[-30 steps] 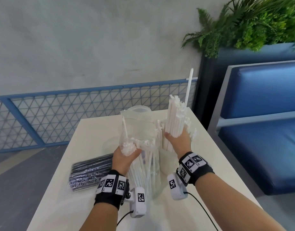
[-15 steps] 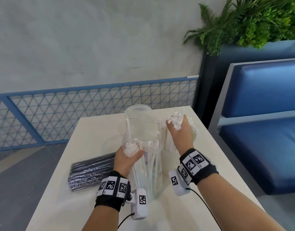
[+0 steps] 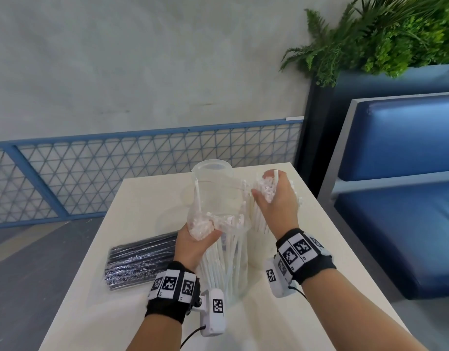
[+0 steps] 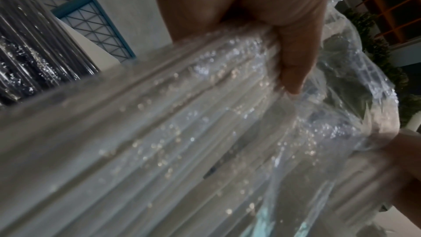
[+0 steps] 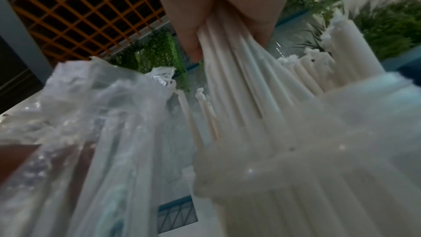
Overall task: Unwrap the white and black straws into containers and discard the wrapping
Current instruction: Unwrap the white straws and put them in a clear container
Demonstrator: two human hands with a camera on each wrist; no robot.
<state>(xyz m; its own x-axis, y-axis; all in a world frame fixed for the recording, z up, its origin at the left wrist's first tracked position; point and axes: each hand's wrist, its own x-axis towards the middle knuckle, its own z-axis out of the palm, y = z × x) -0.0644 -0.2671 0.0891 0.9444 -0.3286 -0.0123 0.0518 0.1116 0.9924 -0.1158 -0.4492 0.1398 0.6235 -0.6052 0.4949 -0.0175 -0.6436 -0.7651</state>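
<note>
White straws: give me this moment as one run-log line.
left hand: grips clear wrapper with white straws | right hand: grips white straw bunch, lowered beside wrapper | black straws: wrapped, on table

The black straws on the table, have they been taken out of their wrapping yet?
No, the black straws lie beside the left hand as a bundle, with their shiny clear wrapping on.
</note>
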